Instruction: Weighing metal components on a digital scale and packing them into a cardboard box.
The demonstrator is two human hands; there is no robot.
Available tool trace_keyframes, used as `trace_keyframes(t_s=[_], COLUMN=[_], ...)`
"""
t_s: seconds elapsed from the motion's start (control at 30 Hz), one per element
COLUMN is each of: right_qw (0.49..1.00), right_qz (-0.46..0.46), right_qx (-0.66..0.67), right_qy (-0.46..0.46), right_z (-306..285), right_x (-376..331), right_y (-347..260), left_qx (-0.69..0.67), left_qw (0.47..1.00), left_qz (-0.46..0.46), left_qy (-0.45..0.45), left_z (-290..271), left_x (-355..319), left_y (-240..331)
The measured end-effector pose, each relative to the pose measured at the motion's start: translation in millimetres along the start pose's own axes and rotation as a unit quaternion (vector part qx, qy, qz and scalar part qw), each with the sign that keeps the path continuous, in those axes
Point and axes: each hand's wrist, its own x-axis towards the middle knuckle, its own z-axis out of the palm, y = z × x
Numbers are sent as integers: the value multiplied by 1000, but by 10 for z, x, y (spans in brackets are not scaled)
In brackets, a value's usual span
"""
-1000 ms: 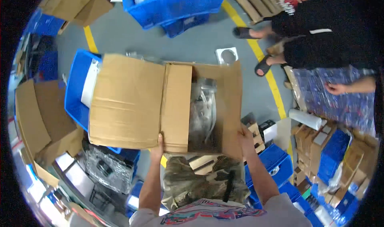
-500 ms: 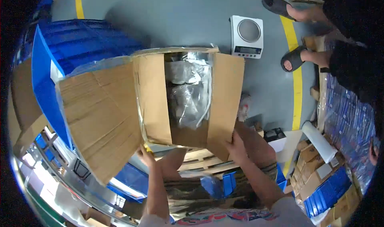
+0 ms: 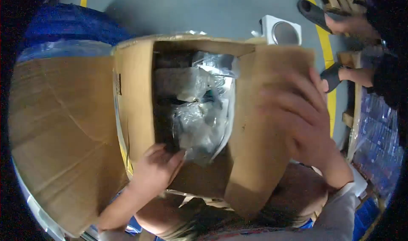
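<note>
A cardboard box stands before me with its top flaps spread. Inside lie clear plastic bags, crumpled and shiny; what they contain is hard to make out. My left hand reaches over the near left edge, fingers bent but apart, thumb close to the plastic. Across the right flap lies my right hand, its fingers spread and smeared by motion. The wide left flap leans outward.
Beyond the box, a white scale with a round pan sits on the grey floor. Another person's feet in dark slippers are at the right, by a yellow floor line. Blue stacked material lies at the far left.
The box now looks closer and larger. My left hand has moved from the near left corner to the opening; my right hand has gone from the flap's near edge onto its top.
</note>
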Motion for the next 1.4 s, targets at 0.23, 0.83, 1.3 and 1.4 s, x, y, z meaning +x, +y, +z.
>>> trace_keyframes(t_s=[0.23, 0.83, 1.3, 1.4], right_qw=[997, 990, 990, 979], right_qz=[-51, -75, -124, -107], right_qx=[-17, 7, -38, -70], right_qy=[-51, -115, -55, -160], right_z=[-86, 510, 776, 844], right_x=[335, 299, 323, 458], right_y=[-157, 119, 50, -10], left_qx=[215, -51, -388, -413], left_qw=[937, 980, 894, 901], left_qz=[-192, -82, 134, 65], left_qy=[199, 175, -180, -115], left_z=[-499, 1069, 2040, 2268], left_x=[-930, 622, 394, 385], left_y=[-726, -737, 10, -141])
